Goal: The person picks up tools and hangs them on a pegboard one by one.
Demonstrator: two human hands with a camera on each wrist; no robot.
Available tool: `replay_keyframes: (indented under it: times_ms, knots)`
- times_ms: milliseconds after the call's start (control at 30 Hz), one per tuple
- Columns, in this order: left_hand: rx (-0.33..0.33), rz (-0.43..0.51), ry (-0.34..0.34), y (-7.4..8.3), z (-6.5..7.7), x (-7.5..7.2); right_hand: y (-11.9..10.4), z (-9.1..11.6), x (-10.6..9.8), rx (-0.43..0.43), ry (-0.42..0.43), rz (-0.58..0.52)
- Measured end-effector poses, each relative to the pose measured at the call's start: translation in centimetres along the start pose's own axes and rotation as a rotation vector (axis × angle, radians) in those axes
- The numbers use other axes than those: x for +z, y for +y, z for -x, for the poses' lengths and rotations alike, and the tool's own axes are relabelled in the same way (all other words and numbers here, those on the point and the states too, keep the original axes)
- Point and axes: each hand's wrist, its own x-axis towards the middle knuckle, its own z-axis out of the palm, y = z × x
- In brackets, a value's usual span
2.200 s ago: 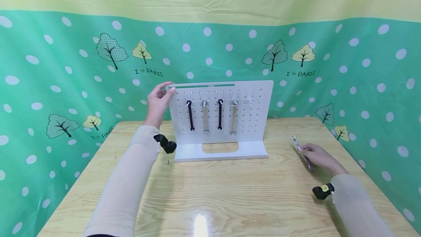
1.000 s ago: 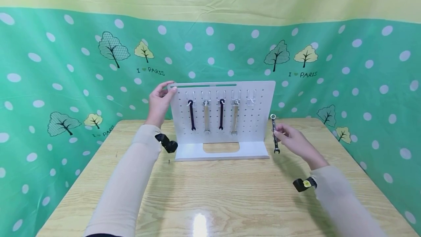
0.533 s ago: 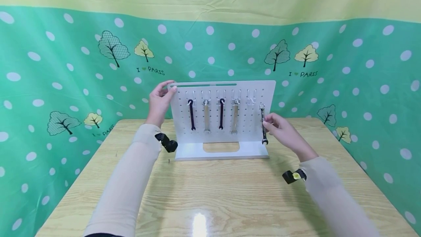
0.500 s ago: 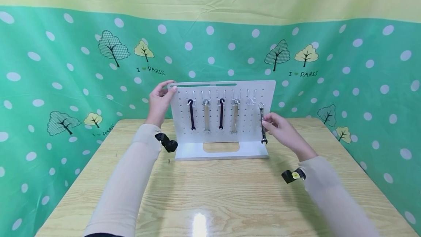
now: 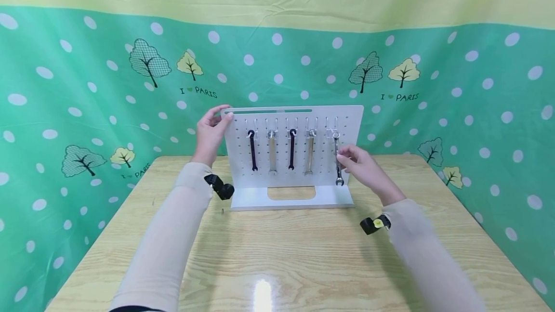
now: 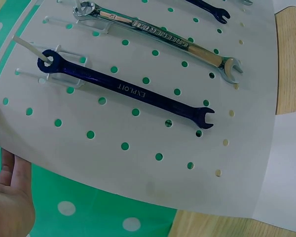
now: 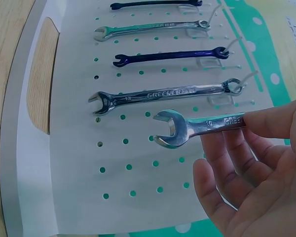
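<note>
A white pegboard (image 5: 323, 170) stands upright on the table, its top left corner gripped by my left hand (image 5: 209, 134) with the thumb in front. My right hand (image 5: 364, 167) pinches a chrome combination wrench (image 7: 175, 129) by the shank, open end down. In the head view the wrench's ring end overlaps the rightmost hook; whether the hook passes through it I cannot tell. Two dark blue wrenches (image 5: 253, 153) and two silver wrenches (image 5: 310, 153) hang alternately by their ring ends on the other hooks. The left wrist view shows part of my left hand beside the board's edge.
The board's white base (image 5: 249, 201) has a cutout and lies on the wooden table (image 5: 277, 244). A tiny object (image 5: 223, 211) lies to the left of the base. Behind the table hangs a green and yellow curtain (image 5: 277, 57).
My right hand picked the wrench up from the table at the right and carried it left and up to the rightmost hook, turning it upright. My left hand has stayed on the board's corner.
</note>
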Motion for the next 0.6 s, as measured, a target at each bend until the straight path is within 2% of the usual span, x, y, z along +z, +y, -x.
replay_keyframes:
  times_ms: [300,600]
  knots:
    - [0.004,-0.005,-0.004,0.1,0.0,0.2,0.9,-0.7,0.4,0.05,-0.014,-0.025]
    - [-0.005,-0.002,0.001,0.1,0.1,0.1,1.9,-1.7,1.0,0.07,-0.034,-0.123]
